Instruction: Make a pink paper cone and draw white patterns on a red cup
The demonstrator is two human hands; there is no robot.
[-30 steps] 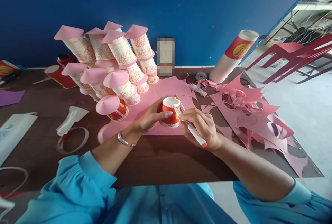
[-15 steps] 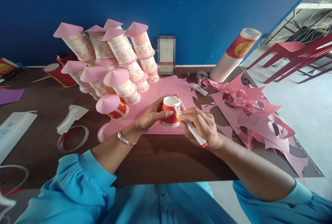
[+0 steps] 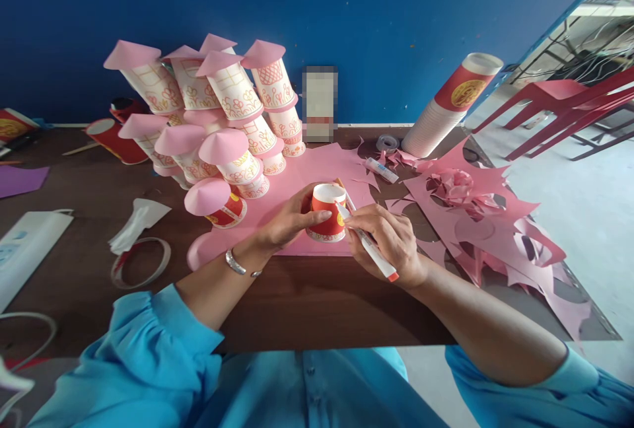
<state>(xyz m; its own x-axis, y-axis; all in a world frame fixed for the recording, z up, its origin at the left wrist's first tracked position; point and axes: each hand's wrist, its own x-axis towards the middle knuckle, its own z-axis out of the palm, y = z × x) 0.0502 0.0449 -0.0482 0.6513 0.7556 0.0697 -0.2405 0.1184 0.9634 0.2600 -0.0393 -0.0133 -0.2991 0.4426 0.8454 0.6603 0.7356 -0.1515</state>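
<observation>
At the brown wooden desk [image 3: 297, 302], the right hand [image 3: 389, 240] grips a slim white red-ended marker [image 3: 375, 255], tip at or near the round red paper cup [image 3: 323, 218] that the left hand [image 3: 290, 222] clasps upright over flat pink paper [image 3: 317, 167]. Drawing seems in hand; the next stroke calls for a steady cup and light pressure. Beyond, leftward, stand pink-coned white paper-cup towers [image 3: 232, 96].

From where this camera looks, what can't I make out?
Head view, all:
Left hand: far fingertips hidden behind the red paper cup.
Marker: contact with the cup too small to judge.
Rearmost cup tower: lower part hidden by nearer towers.
Purple paper: cut off by left edge.
Upright pale panel: markings pixelated.
</observation>
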